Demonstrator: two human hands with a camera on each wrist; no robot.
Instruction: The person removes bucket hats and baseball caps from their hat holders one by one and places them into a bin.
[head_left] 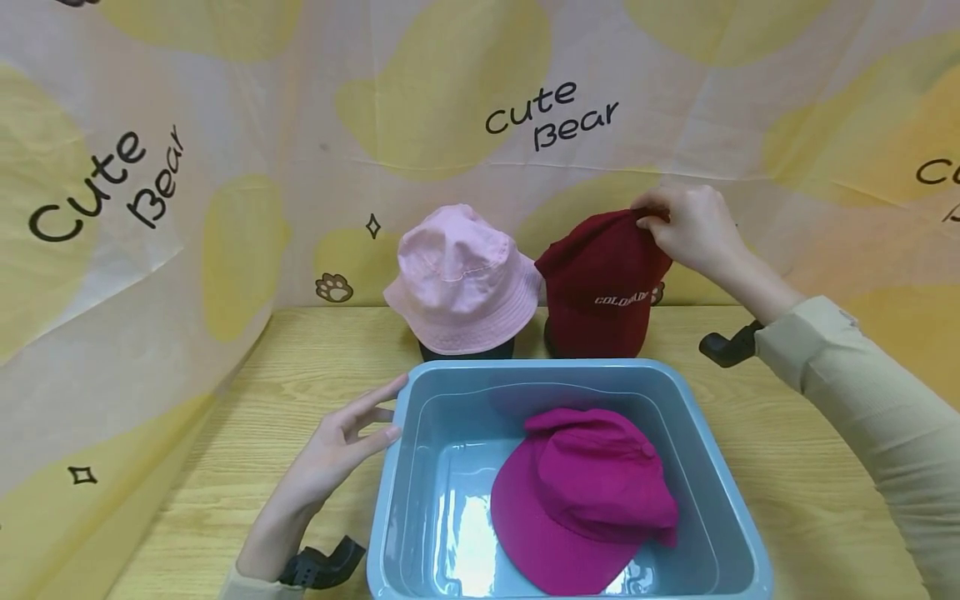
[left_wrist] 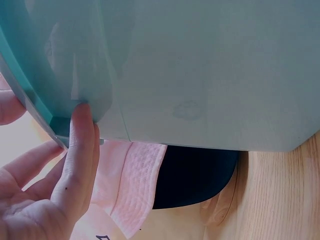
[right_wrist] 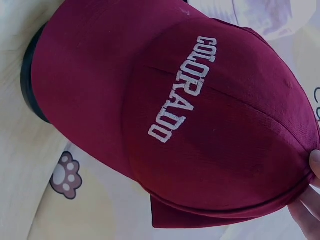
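My right hand (head_left: pixel 693 225) pinches the top of a dark red baseball cap (head_left: pixel 600 283) between thumb and fingers. White COLORADO lettering runs across its front, and its brim points down toward the table in the head view. My left hand (head_left: pixel 341 454) touches the left rim of a light blue plastic basin (head_left: pixel 723 475) with extended fingers; the left wrist view shows a fingertip (left_wrist: pixel 81 112) against the basin's outer wall. Inside the basin lies a magenta baseball cap (head_left: pixel 592 492), brim toward the front left.
Behind the basin, a pink bucket hat (head_left: pixel 461 283) sits over a black base (head_left: pixel 468 347). Another black base (right_wrist: pixel 32 75) shows partly under the red cap's brim. A printed cloth backdrop (head_left: pixel 442 75) rises behind the wooden table (head_left: pixel 292 358).
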